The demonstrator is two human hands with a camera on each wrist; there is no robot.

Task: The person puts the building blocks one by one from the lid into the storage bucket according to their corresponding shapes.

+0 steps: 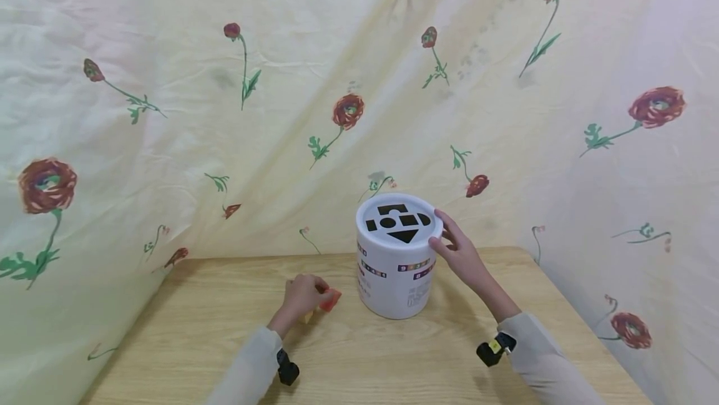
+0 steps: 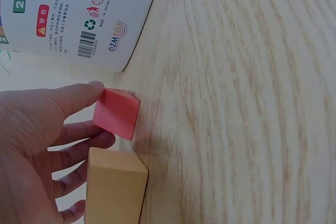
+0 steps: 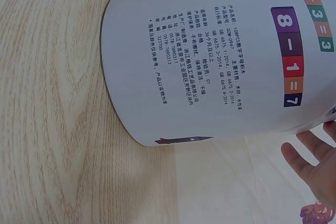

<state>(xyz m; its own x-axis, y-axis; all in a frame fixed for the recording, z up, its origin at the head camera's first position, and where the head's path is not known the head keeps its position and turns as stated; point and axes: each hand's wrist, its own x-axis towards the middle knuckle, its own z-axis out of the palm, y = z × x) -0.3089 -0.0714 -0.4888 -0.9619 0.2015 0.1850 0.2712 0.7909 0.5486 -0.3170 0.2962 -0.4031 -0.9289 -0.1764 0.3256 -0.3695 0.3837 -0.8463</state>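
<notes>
My left hand [image 1: 306, 296] pinches a red block [image 2: 118, 111] between thumb and fingers, low over the wooden table. In the left wrist view, a plain wood-coloured block [image 2: 116, 182] stands on the table beside the curled fingers. The tall white bucket [image 1: 393, 280] is upright to the right of that hand. Its lid [image 1: 367, 208] has several dark shaped holes, among them a circle, a triangle and an arch. My right hand [image 1: 463, 255] rests on the lid's right edge with fingers and thumb spread along the rim. Part of the red block is hidden behind the left thumb.
The pale wooden table [image 1: 224, 305] ends at a back edge just behind the bucket. A flower-printed cloth [image 1: 281, 143] hangs behind and along both sides. Small black cameras [image 1: 288, 369] are strapped to both wrists.
</notes>
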